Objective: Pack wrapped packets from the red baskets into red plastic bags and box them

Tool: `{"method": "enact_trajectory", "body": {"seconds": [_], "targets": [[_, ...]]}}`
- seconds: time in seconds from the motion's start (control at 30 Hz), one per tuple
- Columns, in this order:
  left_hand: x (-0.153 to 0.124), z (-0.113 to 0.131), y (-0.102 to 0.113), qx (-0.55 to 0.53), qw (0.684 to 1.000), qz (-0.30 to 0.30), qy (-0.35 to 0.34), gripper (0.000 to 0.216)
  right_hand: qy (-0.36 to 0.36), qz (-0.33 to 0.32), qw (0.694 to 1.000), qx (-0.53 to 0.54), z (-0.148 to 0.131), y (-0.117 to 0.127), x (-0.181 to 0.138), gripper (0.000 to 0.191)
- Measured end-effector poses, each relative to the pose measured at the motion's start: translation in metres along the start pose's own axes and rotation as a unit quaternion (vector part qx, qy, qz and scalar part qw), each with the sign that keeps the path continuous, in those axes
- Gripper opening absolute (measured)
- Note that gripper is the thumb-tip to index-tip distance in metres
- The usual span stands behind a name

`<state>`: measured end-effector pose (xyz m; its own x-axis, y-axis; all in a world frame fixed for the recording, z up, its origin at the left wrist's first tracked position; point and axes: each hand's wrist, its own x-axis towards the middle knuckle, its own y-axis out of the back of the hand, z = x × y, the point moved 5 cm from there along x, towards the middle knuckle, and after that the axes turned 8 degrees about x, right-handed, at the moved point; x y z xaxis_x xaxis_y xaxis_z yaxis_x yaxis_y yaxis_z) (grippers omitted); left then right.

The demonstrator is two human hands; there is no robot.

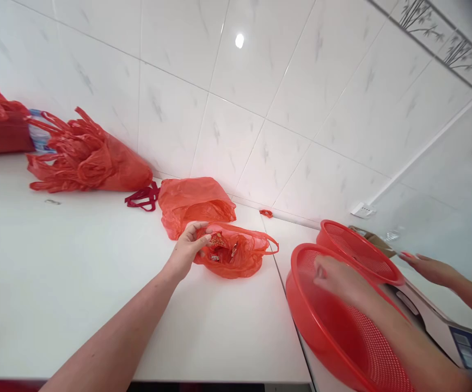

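A red see-through plastic bag [236, 253] with several small wrapped sweets inside lies on the white table [56, 272]. My left hand [189, 247] reaches out to it, with fingers and thumb closed on the bag's left edge. My right hand [336, 277] reaches into a large red mesh basket [321, 326] at the table's right end. It is blurred and its fingers are curled downward, so whether it holds anything does not show.
A second red basket [358, 250] sits behind the first, beside a weighing scale [435, 326]. Another person's hand [431, 269] hovers flat over the scale. A crumpled red bag [195, 201], a bundle of red bags [92, 158] and dark red strings [141, 197] lie along the tiled wall.
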<state>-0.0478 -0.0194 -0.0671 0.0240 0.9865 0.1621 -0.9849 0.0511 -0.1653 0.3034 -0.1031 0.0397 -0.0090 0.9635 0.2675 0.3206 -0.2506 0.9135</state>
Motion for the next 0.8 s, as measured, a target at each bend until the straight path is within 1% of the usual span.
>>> {"method": "enact_trajectory", "body": {"seconds": [0.03, 0.1, 0.17, 0.2, 0.27, 0.3, 0.37, 0.43, 0.53, 0.57, 0.6, 0.7, 0.77, 0.8], "targets": [[0.0, 0.0, 0.0, 0.013, 1.0, 0.002, -0.005, 0.047, 0.008, -0.018, 0.999, -0.026, -0.014, 0.006, 0.004, 0.015], [-0.001, 0.001, 0.0, 0.046, 0.999, 0.013, -0.022, 0.046, 0.041, -0.001, 0.998, -0.041, -0.051, 0.017, 0.007, 0.006], [-0.001, 0.001, 0.001, 0.098, 0.993, 0.036, -0.049, 0.043, 0.092, 0.016, 0.995, -0.022, -0.095, 0.016, 0.005, 0.003], [-0.001, 0.002, 0.001, 0.134, 0.987, 0.051, -0.066, 0.042, 0.111, 0.011, 0.994, -0.001, -0.115, 0.009, 0.003, 0.004], [-0.001, 0.002, 0.001, 0.216, 0.968, 0.073, -0.103, 0.04, 0.123, -0.008, 0.991, 0.047, -0.145, -0.014, 0.003, 0.006], [-0.001, 0.002, 0.001, 0.255, 0.956, 0.078, -0.122, 0.039, 0.126, -0.018, 0.989, 0.073, -0.155, -0.029, 0.006, 0.006], [-0.003, 0.001, -0.001, 0.316, 0.932, 0.081, -0.155, 0.039, 0.121, -0.03, 0.986, 0.113, -0.164, -0.06, 0.02, 0.008], [-0.005, 0.001, -0.003, 0.356, 0.914, 0.076, -0.179, 0.041, 0.094, -0.03, 0.988, 0.122, -0.159, -0.089, 0.039, 0.015], [-0.007, 0.002, -0.004, 0.393, 0.894, 0.076, -0.2, 0.047, 0.034, -0.018, 0.992, 0.123, -0.135, -0.121, 0.062, 0.047], [-0.007, 0.003, -0.004, 0.404, 0.888, 0.078, -0.207, 0.05, 0.021, -0.011, 0.993, 0.12, -0.125, -0.128, 0.065, 0.052], [-0.008, 0.003, -0.004, 0.415, 0.881, 0.082, -0.213, 0.052, 0.009, -0.004, 0.994, 0.113, -0.115, -0.134, 0.066, 0.052], [-0.006, 0.003, -0.004, 0.445, 0.862, 0.089, -0.227, 0.059, -0.041, 0.008, 0.997, 0.059, -0.081, -0.148, 0.059, 0.041], [-0.005, 0.001, -0.003, 0.46, 0.853, 0.093, -0.23, 0.063, -0.074, 0.007, 0.997, 0.013, -0.059, -0.156, 0.052, 0.038], [-0.004, 0.001, -0.003, 0.465, 0.849, 0.096, -0.232, 0.065, -0.079, 0.009, 0.997, -0.005, -0.05, -0.159, 0.049, 0.037]]}}
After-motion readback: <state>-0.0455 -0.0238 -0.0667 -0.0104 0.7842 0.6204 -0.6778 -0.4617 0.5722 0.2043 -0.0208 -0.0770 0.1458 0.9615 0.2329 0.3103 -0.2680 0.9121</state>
